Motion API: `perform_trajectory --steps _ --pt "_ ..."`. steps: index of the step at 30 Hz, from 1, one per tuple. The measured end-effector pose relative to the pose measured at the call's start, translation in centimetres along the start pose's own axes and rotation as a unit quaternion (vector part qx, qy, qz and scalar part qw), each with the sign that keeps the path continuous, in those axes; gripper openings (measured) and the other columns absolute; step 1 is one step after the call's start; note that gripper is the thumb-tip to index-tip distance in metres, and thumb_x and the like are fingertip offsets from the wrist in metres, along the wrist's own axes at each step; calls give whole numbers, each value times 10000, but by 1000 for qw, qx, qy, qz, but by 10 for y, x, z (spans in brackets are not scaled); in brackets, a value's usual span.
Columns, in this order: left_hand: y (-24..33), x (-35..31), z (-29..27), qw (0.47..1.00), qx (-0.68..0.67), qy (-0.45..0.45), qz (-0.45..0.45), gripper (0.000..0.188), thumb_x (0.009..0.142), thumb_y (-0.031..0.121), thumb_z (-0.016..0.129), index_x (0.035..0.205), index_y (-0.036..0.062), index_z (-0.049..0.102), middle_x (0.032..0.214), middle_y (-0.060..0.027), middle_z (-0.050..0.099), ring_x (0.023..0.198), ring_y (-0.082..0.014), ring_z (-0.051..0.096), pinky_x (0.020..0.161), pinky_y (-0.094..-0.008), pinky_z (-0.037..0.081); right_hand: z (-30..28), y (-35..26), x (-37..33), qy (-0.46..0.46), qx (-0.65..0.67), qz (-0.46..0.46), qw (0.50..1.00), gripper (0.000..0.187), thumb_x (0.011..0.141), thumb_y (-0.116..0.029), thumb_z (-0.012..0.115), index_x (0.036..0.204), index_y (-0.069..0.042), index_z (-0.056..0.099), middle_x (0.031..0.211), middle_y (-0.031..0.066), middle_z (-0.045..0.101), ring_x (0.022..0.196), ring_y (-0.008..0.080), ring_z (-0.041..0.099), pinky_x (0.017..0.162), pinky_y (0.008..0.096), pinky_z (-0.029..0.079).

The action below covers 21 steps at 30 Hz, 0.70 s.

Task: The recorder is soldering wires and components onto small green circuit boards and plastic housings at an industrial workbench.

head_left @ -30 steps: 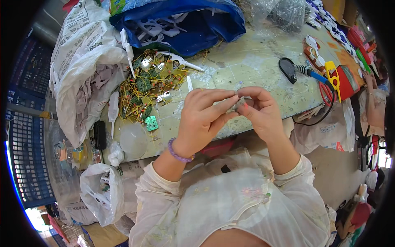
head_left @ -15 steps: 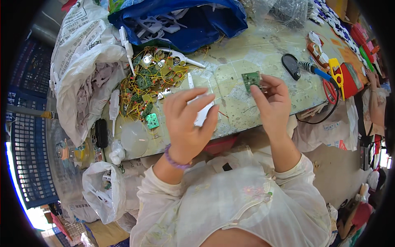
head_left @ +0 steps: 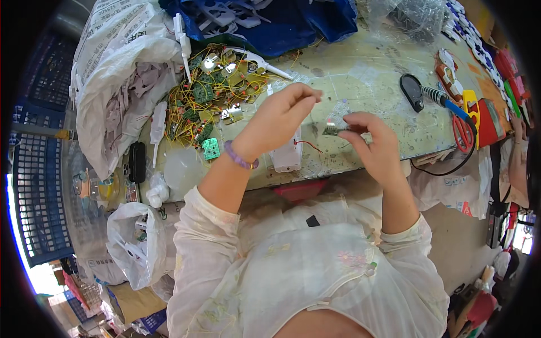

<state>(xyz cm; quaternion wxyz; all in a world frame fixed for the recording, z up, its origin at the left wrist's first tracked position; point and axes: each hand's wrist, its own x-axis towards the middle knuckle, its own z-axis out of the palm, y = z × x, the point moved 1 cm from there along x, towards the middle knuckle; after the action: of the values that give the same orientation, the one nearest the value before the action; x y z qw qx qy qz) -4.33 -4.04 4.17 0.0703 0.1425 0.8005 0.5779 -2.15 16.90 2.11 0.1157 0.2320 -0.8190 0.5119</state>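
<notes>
Between the thumb and fingers of my right hand (head_left: 376, 147) is a small green circuit board (head_left: 331, 130), tilted nearly edge-on above the table. My left hand (head_left: 277, 117) hovers to the left of it, thumb and fingertips pinched together. Whatever may be in that pinch is too small to see. Below the left hand lies a white plastic housing (head_left: 287, 158) with a red wire (head_left: 309, 146) coming out of it. A tangled pile of circuit boards with yellow wires (head_left: 211, 93) spreads beyond my left forearm, with a bright green board (head_left: 211, 149) at its near edge.
A soldering iron (head_left: 451, 105), a black oval part (head_left: 412, 92) and red-handled scissors (head_left: 463, 135) lie at the right. A blue bag (head_left: 282, 31) of white parts stands at the back. White sacks (head_left: 93, 107) crowd the left, and a smaller plastic bag (head_left: 135, 242) hangs below the table edge.
My left hand has moved right and away from me, and its spread fingers have come together. The right hand has tipped the circuit board from face-up to nearly edge-on. The whole view has shifted slightly.
</notes>
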Motion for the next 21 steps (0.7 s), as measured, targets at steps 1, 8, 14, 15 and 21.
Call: perform_trajectory --steps 1,8,14,15,21 --pt "1 -5 -1 997 57 38 43 212 860 133 538 1020 18 615 1010 -126 653 952 -245 623 822 -315 471 0 3 0 -17 40 100 994 232 747 -33 705 965 -35 625 869 98 634 750 216 613 688 309 492" --pt "0 -38 -1 961 209 -101 151 231 795 22 607 1023 36 639 1033 -96 648 937 -235 620 802 -308 487 -12 15 26 221 -175 -149 948 138 752 -20 686 865 -43 611 922 97 645 803 279 616 693 333 499" --pt "-6 -38 3 974 174 -75 127 167 753 25 687 920 41 681 925 -76 640 827 -218 618 713 -296 485 7 17 21 12 -77 -74 994 165 758 -20 674 905 -20 598 916 97 641 743 242 626 674 325 495" --pt "-5 -39 5 976 175 -62 117 130 757 71 682 886 57 682 889 -60 634 798 -229 610 687 -317 481 13 21 15 -80 59 80 992 190 756 -22 675 928 -11 594 904 100 640 732 229 628 671 319 493" --pt "-7 -40 4 960 219 -66 159 152 747 73 712 891 35 680 811 -63 609 754 -200 588 662 -292 465 12 22 19 -202 42 114 972 258 755 -77 685 998 -27 612 898 107 626 756 244 626 691 328 494"
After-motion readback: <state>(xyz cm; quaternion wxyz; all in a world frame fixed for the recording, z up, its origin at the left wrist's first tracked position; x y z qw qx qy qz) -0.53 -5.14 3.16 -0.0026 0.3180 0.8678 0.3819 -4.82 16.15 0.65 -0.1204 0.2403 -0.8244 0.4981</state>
